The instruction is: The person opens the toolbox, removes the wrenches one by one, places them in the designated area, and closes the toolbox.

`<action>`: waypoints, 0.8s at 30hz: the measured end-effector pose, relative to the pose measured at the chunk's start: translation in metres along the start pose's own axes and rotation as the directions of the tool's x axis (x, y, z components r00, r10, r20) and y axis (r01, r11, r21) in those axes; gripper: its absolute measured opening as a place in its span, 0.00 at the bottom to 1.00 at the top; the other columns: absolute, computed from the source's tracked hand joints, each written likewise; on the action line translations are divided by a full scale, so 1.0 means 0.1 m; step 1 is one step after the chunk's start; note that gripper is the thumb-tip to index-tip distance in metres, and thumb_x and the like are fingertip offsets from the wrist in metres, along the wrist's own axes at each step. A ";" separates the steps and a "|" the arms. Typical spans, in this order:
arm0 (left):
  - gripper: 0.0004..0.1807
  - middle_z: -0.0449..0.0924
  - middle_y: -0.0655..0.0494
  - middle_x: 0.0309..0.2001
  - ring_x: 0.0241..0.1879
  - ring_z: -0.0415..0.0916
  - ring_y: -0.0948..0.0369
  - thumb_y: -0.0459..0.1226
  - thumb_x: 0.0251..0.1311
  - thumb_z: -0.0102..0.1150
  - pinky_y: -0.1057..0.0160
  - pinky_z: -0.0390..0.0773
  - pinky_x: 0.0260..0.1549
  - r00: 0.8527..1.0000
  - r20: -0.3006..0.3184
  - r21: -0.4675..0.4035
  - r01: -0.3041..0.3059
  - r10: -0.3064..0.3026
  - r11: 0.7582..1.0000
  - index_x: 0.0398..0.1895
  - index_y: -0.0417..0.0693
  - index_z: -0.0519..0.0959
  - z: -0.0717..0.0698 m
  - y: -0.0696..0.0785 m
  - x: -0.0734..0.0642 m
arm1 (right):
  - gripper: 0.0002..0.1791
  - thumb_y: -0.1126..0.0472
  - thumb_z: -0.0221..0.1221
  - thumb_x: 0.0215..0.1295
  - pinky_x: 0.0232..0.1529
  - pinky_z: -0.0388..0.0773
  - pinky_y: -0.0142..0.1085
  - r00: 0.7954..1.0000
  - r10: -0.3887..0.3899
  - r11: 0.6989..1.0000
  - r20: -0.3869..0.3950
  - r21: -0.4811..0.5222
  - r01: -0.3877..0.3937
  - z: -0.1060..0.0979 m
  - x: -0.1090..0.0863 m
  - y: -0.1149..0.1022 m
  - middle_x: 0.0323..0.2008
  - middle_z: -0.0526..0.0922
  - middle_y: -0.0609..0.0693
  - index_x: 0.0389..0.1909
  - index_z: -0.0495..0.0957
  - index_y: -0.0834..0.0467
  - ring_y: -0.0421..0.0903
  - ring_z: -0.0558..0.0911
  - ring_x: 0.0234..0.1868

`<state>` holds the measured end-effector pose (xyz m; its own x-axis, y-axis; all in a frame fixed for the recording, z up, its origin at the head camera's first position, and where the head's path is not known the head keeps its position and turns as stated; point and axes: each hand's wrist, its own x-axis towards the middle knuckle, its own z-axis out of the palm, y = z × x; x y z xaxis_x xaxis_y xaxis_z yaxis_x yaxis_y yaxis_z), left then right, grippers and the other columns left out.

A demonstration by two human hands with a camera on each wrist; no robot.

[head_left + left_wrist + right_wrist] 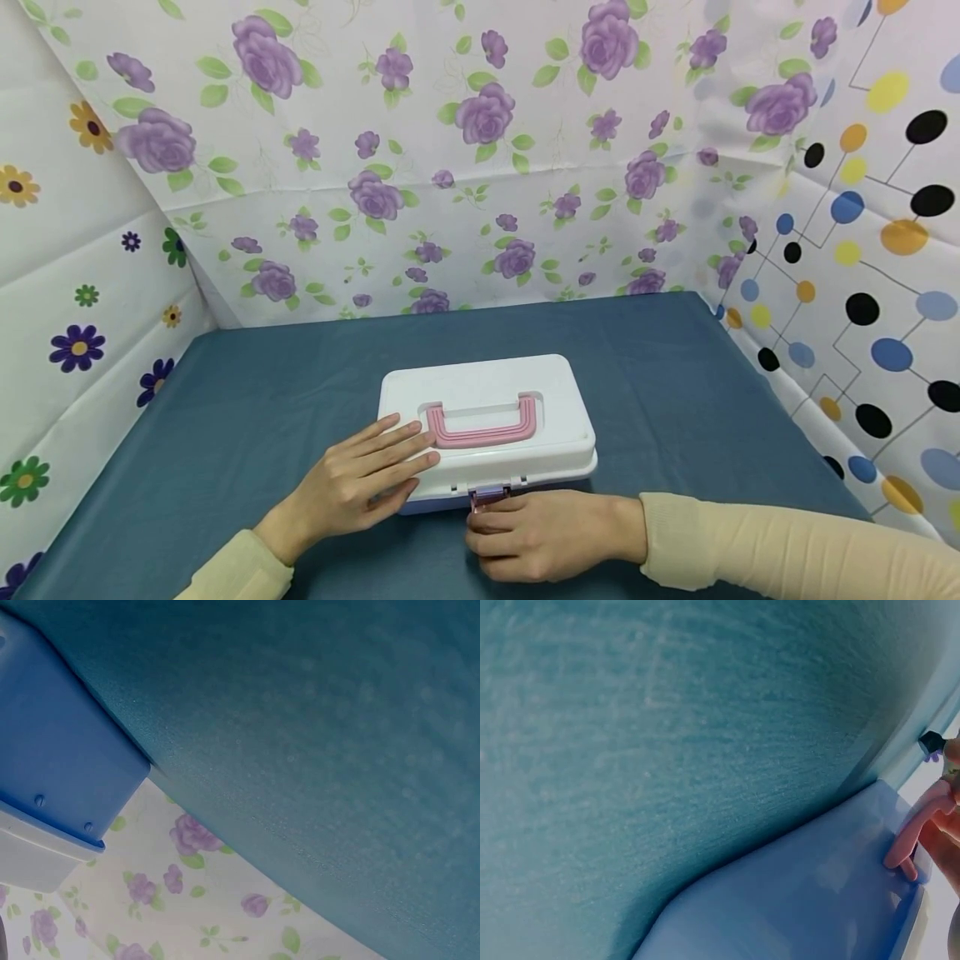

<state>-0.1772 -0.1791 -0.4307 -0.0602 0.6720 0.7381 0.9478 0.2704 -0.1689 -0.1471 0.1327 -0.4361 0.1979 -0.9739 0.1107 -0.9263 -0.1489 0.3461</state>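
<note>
A plastic storage box with a white lid and a blue base sits at the middle of the table, its pink carrying handle folded flat on top. My left hand rests on the lid's front left corner, fingers straight and slightly spread, with fingertips by the handle. At the front, my right hand pinches a pink latch between its curled fingers and thumb. The latch stands out from the box front in the right wrist view. The lid lies down on the base.
A blue-green cloth covers the table. Behind it hangs a white sheet with purple roses. More patterned sheets close off the sides, one with daisies at left and one with coloured dots at right.
</note>
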 end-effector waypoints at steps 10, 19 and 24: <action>0.19 0.84 0.45 0.61 0.59 0.82 0.49 0.42 0.78 0.55 0.51 0.69 0.72 1.000 -0.006 0.007 -0.004 0.004 1.000 0.61 0.40 0.83 0.00 0.00 0.00 | 0.17 0.57 0.44 0.86 0.79 0.58 0.42 0.999 -0.009 1.000 0.031 -0.011 0.010 0.06 0.01 -0.02 0.62 0.80 0.48 0.55 0.83 0.49 0.47 0.75 0.69; 0.19 0.84 0.45 0.60 0.58 0.83 0.49 0.42 0.78 0.55 0.50 0.70 0.71 1.000 -0.002 0.011 -0.006 0.006 1.000 0.62 0.41 0.83 0.00 0.01 0.00 | 0.15 0.56 0.47 0.84 0.79 0.57 0.40 0.994 0.027 0.998 0.109 -0.062 -0.021 0.10 0.02 -0.04 0.65 0.81 0.50 0.53 0.84 0.50 0.47 0.74 0.71; 0.19 0.83 0.45 0.61 0.59 0.82 0.49 0.42 0.78 0.55 0.50 0.69 0.71 1.000 0.006 0.010 0.003 -0.003 1.000 0.62 0.41 0.83 0.00 0.01 0.00 | 0.16 0.56 0.47 0.84 0.80 0.57 0.40 0.991 0.048 0.998 0.129 -0.054 -0.042 0.09 0.02 -0.04 0.65 0.81 0.52 0.53 0.84 0.51 0.47 0.73 0.72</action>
<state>-0.1762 -0.1791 -0.4309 -0.0654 0.6752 0.7347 0.9444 0.2797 -0.1730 -0.1454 0.1299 -0.4455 0.1101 -0.9939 0.0066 -0.9149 -0.0987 0.3914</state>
